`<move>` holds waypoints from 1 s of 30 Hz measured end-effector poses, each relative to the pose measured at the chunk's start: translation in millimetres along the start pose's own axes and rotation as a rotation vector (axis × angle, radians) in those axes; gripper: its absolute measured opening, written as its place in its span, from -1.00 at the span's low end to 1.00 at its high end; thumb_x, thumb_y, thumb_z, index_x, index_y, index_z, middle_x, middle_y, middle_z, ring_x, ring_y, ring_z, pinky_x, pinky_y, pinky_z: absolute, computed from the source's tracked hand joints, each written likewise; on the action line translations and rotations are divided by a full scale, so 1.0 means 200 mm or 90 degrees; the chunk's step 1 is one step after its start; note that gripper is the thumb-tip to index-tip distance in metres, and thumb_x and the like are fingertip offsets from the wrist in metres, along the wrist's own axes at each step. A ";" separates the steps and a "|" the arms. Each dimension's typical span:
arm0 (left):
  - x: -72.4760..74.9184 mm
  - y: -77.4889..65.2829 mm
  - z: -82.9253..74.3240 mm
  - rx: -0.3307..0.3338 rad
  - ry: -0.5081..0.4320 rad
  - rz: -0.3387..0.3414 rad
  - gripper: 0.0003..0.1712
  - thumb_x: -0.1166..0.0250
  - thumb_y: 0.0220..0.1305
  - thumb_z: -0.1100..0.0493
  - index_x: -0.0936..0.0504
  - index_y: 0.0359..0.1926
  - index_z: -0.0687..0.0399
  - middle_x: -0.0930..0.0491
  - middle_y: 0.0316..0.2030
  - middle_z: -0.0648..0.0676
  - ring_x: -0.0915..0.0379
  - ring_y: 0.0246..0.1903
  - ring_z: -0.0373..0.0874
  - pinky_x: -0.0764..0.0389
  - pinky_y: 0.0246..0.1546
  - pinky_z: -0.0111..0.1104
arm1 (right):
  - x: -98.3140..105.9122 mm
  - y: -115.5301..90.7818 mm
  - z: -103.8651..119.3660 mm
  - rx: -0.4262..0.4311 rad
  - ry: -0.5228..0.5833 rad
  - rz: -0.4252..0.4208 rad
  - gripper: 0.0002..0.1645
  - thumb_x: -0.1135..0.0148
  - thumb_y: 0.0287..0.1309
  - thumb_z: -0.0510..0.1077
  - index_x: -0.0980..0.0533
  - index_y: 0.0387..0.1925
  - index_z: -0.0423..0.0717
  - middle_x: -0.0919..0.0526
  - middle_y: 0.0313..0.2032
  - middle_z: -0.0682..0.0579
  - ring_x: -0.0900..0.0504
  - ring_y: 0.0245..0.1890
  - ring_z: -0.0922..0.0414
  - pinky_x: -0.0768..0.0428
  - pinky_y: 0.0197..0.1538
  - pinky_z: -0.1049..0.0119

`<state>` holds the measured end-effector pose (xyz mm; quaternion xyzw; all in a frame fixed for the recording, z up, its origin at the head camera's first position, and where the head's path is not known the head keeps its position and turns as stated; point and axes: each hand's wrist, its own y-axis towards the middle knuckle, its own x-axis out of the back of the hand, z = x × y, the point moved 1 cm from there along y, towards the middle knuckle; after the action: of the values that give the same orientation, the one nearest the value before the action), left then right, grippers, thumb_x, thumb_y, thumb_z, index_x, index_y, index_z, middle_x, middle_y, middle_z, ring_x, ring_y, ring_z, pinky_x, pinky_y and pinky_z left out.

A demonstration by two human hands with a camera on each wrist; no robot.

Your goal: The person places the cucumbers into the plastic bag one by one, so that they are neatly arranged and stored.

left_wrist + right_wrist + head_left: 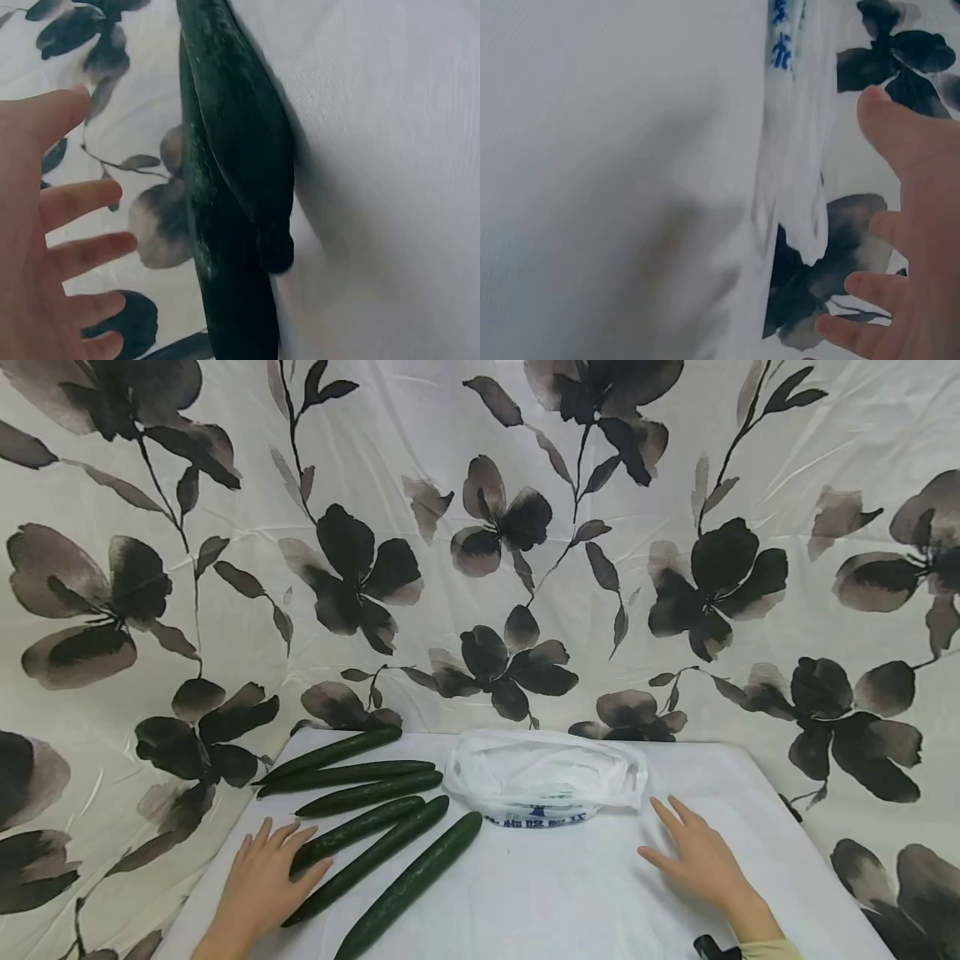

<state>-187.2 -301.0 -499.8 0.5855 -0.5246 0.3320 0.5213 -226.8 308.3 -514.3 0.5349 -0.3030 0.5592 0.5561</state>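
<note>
6 dark green cucumbers (369, 793) are lying slantwise on a white table (585, 893), running from the centre left to the bottom edge of the head view. A white plastic bag (547, 777) is resting just right of centre, blue print showing on its near side. The left hand (262, 885) is hovering at lower left with fingers spread, overlapping the 4th and 5th cucumbers from the top; its wrist view is showing a gap, so it is gripping nothing. The right hand (701, 860) is hovering at lower right, fingers spread, near the bag and apart from it. Judgement: the step in hand is seeming to be a reach for 1 cucumber and the bag's edge. For a good grip, the left fingers should be closing round a cucumber's middle, clear of its neighbours, while the right is pinching only the rim, since thin plastic is likely to be slipping.
</note>
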 end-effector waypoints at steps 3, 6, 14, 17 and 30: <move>0.00 0.00 -0.04 -0.032 -0.017 -0.034 -0.30 -0.27 0.18 -0.35 -0.65 0.06 0.10 -0.54 0.04 0.28 -0.19 0.18 0.50 -0.21 0.05 0.36 | 0.00 0.00 0.02 0.003 0.011 -0.008 -0.07 -0.29 0.13 0.30 -0.33 0.36 -0.17 -0.32 0.27 -0.37 -0.39 0.15 -0.36 -0.42 -0.05 -0.33; -0.02 0.00 -0.08 -0.065 -0.036 -0.070 -0.49 -0.37 0.17 -0.20 -0.69 -0.02 0.07 -0.60 -0.04 0.18 -0.35 0.11 0.40 -0.37 -0.03 0.28 | 0.00 0.02 0.04 0.019 0.027 -0.026 -0.14 -0.34 0.14 0.20 -0.35 0.33 -0.19 -0.37 0.23 -0.35 -0.44 0.11 -0.33 -0.44 -0.03 -0.28; -0.08 -0.02 -0.21 -0.082 -0.100 -0.090 -0.68 -0.46 0.12 0.00 -0.73 -0.09 -0.07 -0.63 -0.12 -0.03 -0.57 -0.12 0.06 -0.57 -0.18 0.02 | 0.00 0.07 0.10 0.053 0.067 -0.041 -0.24 -0.39 0.14 0.03 -0.38 0.29 -0.21 -0.39 0.21 -0.30 -0.43 0.15 -0.27 -0.42 0.08 -0.21; -0.09 -0.02 -0.25 -0.049 -0.126 -0.051 -0.69 -0.43 0.16 -0.01 -0.72 -0.07 -0.09 -0.61 -0.09 -0.08 -0.57 -0.09 0.03 -0.58 -0.18 0.01 | 0.00 0.09 0.12 0.056 0.082 -0.045 -0.26 -0.39 0.14 0.02 -0.39 0.28 -0.20 -0.38 0.22 -0.29 -0.43 0.16 -0.26 -0.43 0.08 -0.21; -0.20 0.00 -0.40 -0.018 -0.203 0.066 -0.66 -0.38 0.21 -0.08 -0.68 0.01 -0.22 -0.58 -0.07 -0.24 -0.57 -0.06 -0.12 -0.59 -0.14 -0.10 | -0.02 0.18 0.15 0.059 0.152 -0.047 -0.35 -0.35 0.20 -0.03 -0.42 0.25 -0.19 -0.37 0.24 -0.24 -0.37 0.23 -0.22 -0.38 0.17 -0.18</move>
<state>-184.4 -214.1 -518.6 0.5951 -0.6350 0.2541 0.4220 -254.0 272.1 -500.9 0.5006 -0.1886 0.6113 0.5832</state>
